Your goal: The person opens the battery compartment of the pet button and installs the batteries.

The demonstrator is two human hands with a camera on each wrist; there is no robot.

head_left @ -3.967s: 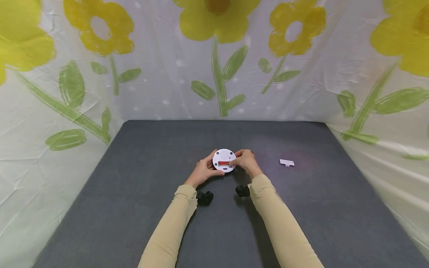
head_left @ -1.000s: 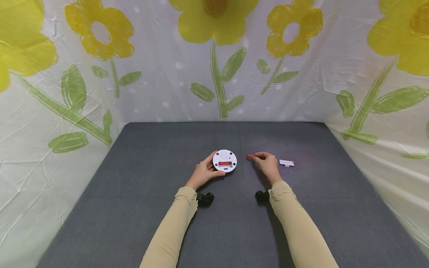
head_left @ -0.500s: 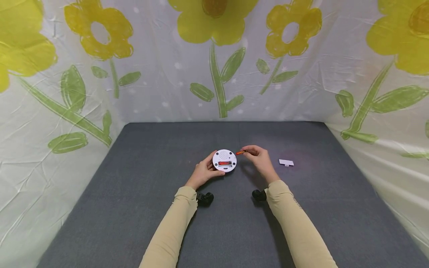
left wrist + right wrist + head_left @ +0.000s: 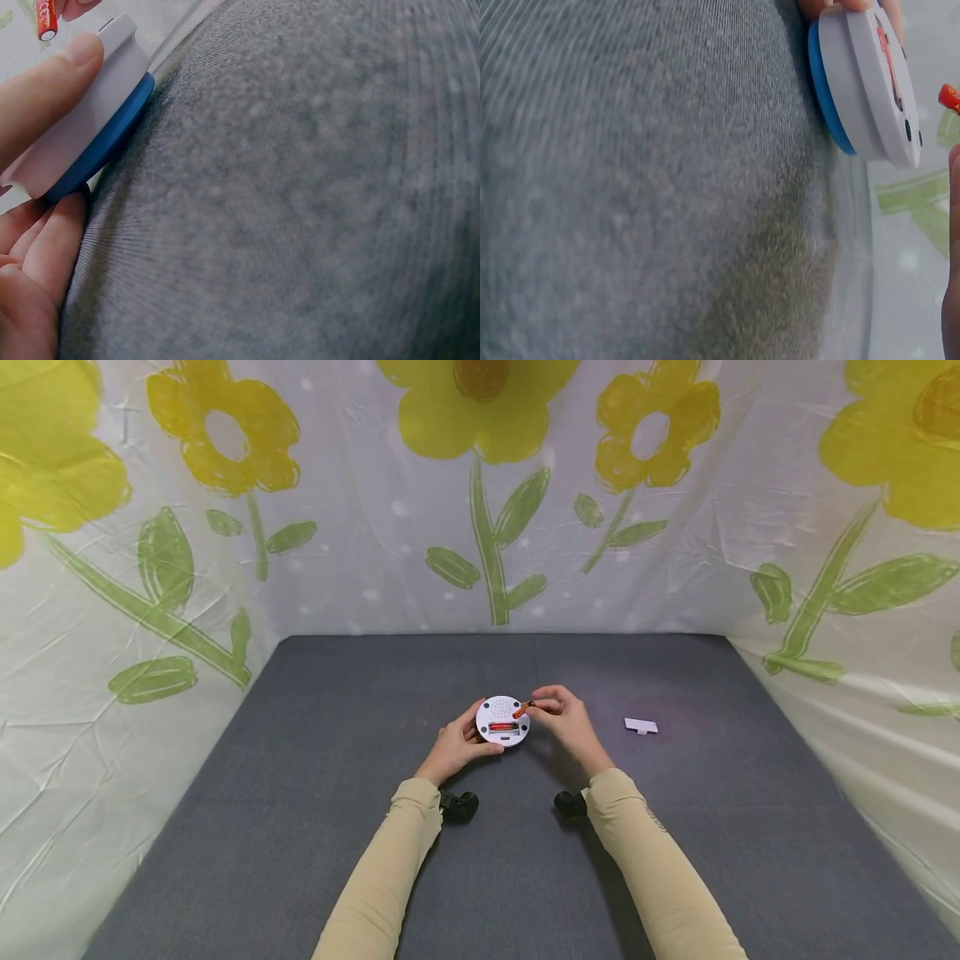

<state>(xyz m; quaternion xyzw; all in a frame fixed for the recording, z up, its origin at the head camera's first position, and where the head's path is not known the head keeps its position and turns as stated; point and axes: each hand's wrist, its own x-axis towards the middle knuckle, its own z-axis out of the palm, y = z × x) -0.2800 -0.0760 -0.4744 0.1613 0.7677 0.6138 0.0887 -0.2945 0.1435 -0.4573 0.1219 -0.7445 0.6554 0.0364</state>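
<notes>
My left hand (image 4: 452, 744) grips a round white device (image 4: 500, 707) by its left side, thumb on the near rim and fingers behind. Its perforated face is turned up, and a red battery (image 4: 502, 727) lies in the uncovered compartment. In the left wrist view the device (image 4: 97, 105) shows a blue lower rim. My right hand (image 4: 567, 723) pinches a second red battery (image 4: 521, 711), tilted over the device's right upper part. The left wrist view shows one end of that battery (image 4: 47, 21). Only a bit of the right hand (image 4: 954, 247) appears in the right wrist view.
A small white battery cover (image 4: 641, 726) with a tab lies on the dark grey table (image 4: 360, 710), right of the right hand. A white curtain (image 4: 352, 543) with yellow flowers hangs along the table's back and sides. Black wrist cameras (image 4: 459, 807) sit under both wrists.
The right hand drew away right with a battery, then came back left, bringing it over the device and tilting it downward. The left hand and device have stayed in place.
</notes>
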